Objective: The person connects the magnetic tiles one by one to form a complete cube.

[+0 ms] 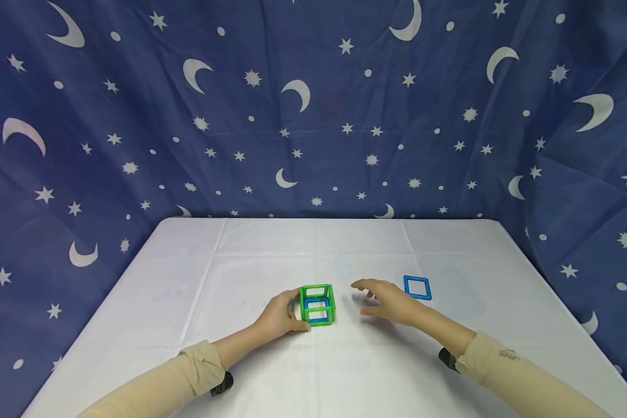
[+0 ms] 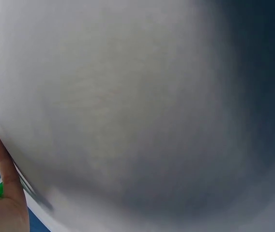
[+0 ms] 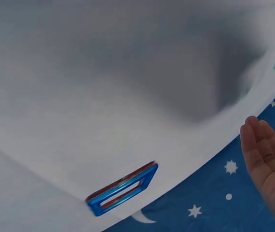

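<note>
Curled around the left side of the green cube (image 1: 317, 304), my left hand (image 1: 282, 316) grips it, while my right hand (image 1: 388, 300) hovers just right of the cube, fingers spread and relaxed. Blue squares sit inside the cube. Right of it, a blue square tile (image 1: 417, 287) lies flat on the white tablecloth (image 1: 240, 261), before a starry blue backdrop (image 1: 313, 104).

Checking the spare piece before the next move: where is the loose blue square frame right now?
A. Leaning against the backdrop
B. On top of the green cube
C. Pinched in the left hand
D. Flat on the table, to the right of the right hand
D: the blue square frame lies flat on the table, just right of the open right hand, untouched.
</note>
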### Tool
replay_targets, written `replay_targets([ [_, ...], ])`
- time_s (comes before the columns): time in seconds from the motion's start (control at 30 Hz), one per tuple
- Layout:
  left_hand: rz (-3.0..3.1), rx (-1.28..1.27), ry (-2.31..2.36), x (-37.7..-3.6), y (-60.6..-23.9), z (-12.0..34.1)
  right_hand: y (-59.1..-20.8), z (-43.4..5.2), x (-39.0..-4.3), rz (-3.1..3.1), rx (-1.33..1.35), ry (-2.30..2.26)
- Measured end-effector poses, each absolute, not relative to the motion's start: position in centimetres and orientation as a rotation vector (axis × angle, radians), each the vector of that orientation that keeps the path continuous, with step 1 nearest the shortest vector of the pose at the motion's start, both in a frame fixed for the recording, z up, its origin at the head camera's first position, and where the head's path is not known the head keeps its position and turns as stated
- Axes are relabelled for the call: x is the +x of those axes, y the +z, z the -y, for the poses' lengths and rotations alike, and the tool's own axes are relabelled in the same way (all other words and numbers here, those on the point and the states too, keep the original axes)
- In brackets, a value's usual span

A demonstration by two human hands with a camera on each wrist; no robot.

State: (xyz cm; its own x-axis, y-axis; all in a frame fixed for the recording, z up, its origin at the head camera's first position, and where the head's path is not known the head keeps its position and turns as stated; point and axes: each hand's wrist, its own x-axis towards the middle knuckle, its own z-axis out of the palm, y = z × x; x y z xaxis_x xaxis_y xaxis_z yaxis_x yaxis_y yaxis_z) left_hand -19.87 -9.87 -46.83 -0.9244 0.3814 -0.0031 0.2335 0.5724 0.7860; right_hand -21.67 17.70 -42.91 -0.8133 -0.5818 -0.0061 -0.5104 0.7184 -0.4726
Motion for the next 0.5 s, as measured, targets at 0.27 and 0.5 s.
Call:
replay_targets([
  [0.27,-2.645,0.525,1.276,-19.8,-47.0,10.0,-42.8,-19.9,-21.7,-2.815,-0.817,-0.664],
  [0.5,-2.616,0.521,1.299,-19.8,-46.9,9.9,-42.8,-21.7,-21.9,-2.847,-0.840,-0.689],
])
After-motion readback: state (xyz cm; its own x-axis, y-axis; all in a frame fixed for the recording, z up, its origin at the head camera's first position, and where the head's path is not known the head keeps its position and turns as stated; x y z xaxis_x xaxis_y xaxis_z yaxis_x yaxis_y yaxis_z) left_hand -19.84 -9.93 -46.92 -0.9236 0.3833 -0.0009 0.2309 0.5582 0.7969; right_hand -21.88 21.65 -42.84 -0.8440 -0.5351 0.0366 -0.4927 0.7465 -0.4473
